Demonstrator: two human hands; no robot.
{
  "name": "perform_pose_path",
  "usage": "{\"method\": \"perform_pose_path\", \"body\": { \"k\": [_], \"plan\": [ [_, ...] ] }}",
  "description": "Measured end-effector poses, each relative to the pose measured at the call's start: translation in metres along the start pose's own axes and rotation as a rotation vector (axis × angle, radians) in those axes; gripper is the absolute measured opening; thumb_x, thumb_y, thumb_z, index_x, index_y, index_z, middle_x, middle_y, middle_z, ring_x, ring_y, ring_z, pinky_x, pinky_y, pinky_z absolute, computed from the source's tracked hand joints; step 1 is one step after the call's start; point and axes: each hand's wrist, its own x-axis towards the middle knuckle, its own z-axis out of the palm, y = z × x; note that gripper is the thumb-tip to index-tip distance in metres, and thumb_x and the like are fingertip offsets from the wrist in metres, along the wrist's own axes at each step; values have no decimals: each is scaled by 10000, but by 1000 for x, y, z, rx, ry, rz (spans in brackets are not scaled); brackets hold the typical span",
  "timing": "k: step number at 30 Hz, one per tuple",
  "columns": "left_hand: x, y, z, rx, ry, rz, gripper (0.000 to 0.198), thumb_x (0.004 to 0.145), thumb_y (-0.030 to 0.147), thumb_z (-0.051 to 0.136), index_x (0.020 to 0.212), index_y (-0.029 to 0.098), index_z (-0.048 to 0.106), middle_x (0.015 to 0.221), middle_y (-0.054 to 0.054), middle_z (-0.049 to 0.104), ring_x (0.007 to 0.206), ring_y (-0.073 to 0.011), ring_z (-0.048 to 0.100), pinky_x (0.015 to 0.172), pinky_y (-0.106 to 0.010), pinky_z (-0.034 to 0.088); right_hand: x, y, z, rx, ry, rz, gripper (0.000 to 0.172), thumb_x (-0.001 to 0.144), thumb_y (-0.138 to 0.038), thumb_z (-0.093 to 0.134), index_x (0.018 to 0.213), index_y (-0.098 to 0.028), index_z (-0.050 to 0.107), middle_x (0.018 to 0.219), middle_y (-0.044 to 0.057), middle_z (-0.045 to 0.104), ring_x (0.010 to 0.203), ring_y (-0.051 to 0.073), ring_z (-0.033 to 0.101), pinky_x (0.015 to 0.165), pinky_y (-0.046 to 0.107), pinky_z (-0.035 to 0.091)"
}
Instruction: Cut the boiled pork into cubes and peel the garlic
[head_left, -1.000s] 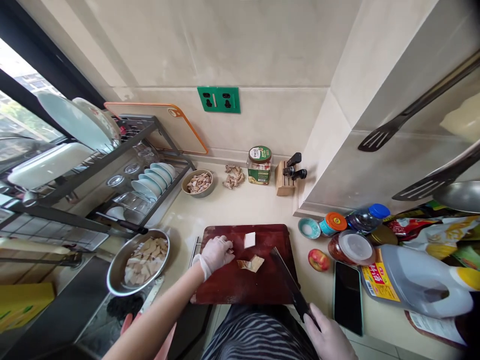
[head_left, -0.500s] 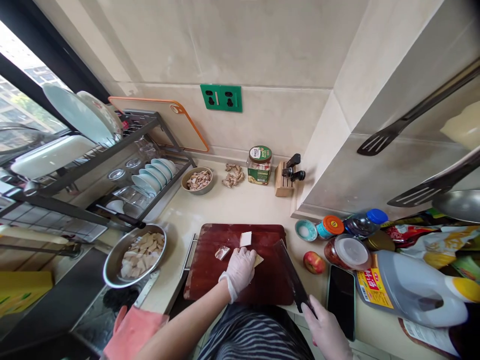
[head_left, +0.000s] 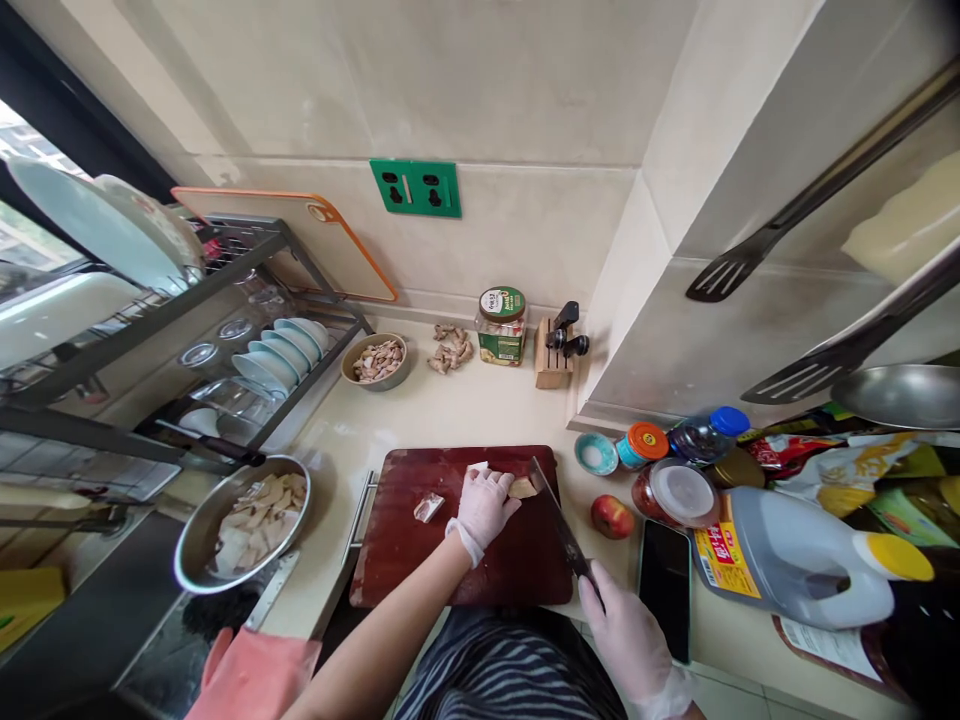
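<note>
My left hand (head_left: 486,508), in a clear glove, is on the dark red cutting board (head_left: 405,570), fingers curled onto a pale tan, flat piece of food (head_left: 523,487). A white piece (head_left: 478,467) shows just beyond the knuckles. Left of the hand lies a small pale piece with darker markings (head_left: 428,507). Gripped by its handle in my gloved right hand (head_left: 626,625), a kitchen knife (head_left: 559,525) reaches over the board's right side, its tip close to the tan piece. Whether the blade touches it I cannot tell.
A metal bowl of pale slices (head_left: 301,520) stands left. Behind the board are a bowl of small pieces (head_left: 395,376), ginger (head_left: 450,350), a jar (head_left: 502,340) and a knife block (head_left: 553,378). An apple (head_left: 612,517), phone (head_left: 665,590) and large jug (head_left: 787,550) sit right.
The knife has swung leftward, its tip now near the tan piece. My left hand has moved up the board relative to it, close to the white piece. The view has shifted slightly.
</note>
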Motion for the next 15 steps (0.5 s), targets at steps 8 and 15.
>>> {"method": "perform_pose_path", "body": {
  "k": [8, 15],
  "plan": [
    [3, 0, 10, -15, 81, 56, 254, 837, 315, 519, 1073, 239, 577, 1016, -61, 656, 973, -242, 564, 933, -426, 277, 2, -22, -12, -199, -75, -11, 391, 941, -254, 292, 1208, -181, 569, 1108, 101, 664, 889, 206, 668, 756, 264, 500],
    [7, 2, 10, 15, 35, 66, 223, 846, 285, 498, 1029, 205, 597, 1024, -76, 662, 947, -248, 585, 924, -411, 299, 5, -41, -24, -312, -193, 66, 411, 943, -180, 255, 1243, -160, 535, 999, 116, 689, 824, 217, 681, 658, 263, 503]
  ]
}}
